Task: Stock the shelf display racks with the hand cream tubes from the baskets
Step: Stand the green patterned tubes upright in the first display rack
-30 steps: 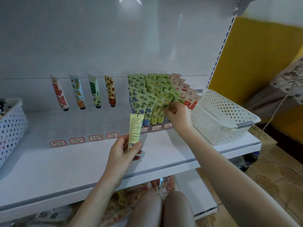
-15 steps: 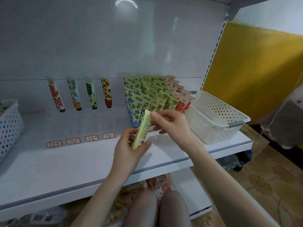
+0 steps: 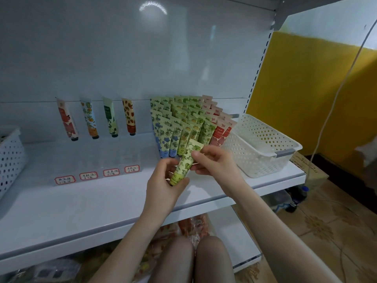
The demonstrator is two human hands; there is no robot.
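Gripping the tube (image 3: 185, 162) at its lower end, the left hand (image 3: 163, 186) is holding it tilted over the shelf (image 3: 81, 211), just before the racked tubes (image 3: 183, 123). The right hand (image 3: 214, 162), at the racked tubes a second ago, is now pinching its upper part.

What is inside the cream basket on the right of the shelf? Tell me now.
The cream basket shows only its own perforated walls and floor, with nothing lying in it. Its near wall covers the strip of floor closest to the person, so something flat there could go unseen.
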